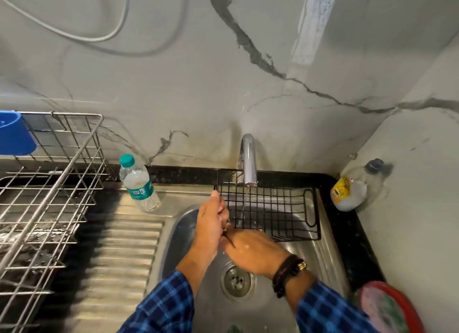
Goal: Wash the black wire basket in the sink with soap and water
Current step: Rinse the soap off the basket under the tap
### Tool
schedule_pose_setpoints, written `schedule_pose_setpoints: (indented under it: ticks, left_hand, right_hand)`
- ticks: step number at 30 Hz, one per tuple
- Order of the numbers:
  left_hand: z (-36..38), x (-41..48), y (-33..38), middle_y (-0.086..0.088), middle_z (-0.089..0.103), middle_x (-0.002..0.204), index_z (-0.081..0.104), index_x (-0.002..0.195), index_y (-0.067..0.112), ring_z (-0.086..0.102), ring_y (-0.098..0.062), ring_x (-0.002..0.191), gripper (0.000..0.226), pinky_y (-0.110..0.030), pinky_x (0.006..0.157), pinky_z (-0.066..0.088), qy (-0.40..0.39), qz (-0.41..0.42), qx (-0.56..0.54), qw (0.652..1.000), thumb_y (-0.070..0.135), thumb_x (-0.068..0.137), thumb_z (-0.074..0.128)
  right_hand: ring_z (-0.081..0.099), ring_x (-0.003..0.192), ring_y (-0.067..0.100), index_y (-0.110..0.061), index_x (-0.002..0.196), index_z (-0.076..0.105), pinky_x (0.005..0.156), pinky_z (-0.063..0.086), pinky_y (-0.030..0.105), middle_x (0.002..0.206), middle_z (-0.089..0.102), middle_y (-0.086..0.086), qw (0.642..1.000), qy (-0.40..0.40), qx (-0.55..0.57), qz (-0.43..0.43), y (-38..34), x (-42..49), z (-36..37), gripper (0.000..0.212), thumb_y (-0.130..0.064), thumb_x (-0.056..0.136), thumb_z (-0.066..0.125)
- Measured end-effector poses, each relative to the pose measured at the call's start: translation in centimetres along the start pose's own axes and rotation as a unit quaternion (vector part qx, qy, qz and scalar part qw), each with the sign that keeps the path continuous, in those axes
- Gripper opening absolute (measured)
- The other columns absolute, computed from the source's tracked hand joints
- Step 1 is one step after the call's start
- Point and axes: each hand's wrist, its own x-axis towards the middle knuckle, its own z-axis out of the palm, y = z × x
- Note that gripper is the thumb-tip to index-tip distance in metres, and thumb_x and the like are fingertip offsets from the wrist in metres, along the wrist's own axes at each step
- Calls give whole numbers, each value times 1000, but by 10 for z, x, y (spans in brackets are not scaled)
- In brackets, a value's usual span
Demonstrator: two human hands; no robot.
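My left hand [211,227] curls round the left edge of the black wire basket [280,208] and my right hand [253,253] is at its near corner — grip unclear — with its long axis running rightward under the tap [249,163].

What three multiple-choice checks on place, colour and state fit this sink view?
1. Where is the water bottle? A) on the drainboard, left of the basin; B) in the basin; C) at the right wall.
2. Its cap is: A) red; B) teal; C) white.
3. The tap is: A) off; B) running onto the black wire basket; C) out of view.
Answers: 1 A, it stands on the ribbed steel beside the basin; 2 B, the cap shows teal; 3 B, a thin stream falls from it through the basket.
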Motion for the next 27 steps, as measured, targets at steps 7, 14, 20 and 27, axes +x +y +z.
schedule_pose_setpoints:
  ticks: [7, 14, 20, 27]
  left_hand:
    - [-29, 14, -3, 7, 29, 51, 37, 59, 25, 21, -10, 46, 52, -23, 40, 15, 7, 20, -35, 999, 47, 105, 29]
    - [-4, 18, -9, 6, 28, 51, 37, 63, 21, 23, -8, 44, 49, -15, 36, 23, -6, 30, -29, 999, 42, 107, 28]
    - [-3, 27, -8, 7, 27, 51, 39, 59, 26, 19, -10, 44, 52, -24, 39, 17, -15, -4, -40, 999, 49, 105, 31]
    - [-18, 20, -9, 7, 27, 48, 37, 58, 24, 22, -8, 40, 54, -26, 38, 12, 4, -5, -88, 996, 46, 106, 28]
  right_hand:
    - [64, 96, 7, -28, 107, 67, 93, 51, 32, 103, 72, -5, 987, 133, -28, 86, 94, -25, -18, 68, -67, 98, 12]
    - [63, 102, 28, -17, 93, 66, 97, 45, 52, 103, 69, 14, 964, 65, -116, 230, 49, 10, -1, 80, -69, 96, 5]
    - [60, 103, 31, -15, 115, 61, 96, 45, 53, 110, 66, 11, 987, 65, -135, 56, 0, 17, 0, 41, -36, 107, 27]
    - [54, 124, 11, -36, 142, 43, 105, 43, 41, 137, 57, -11, 979, 105, -171, -23, 73, -23, -9, 39, -32, 104, 37]
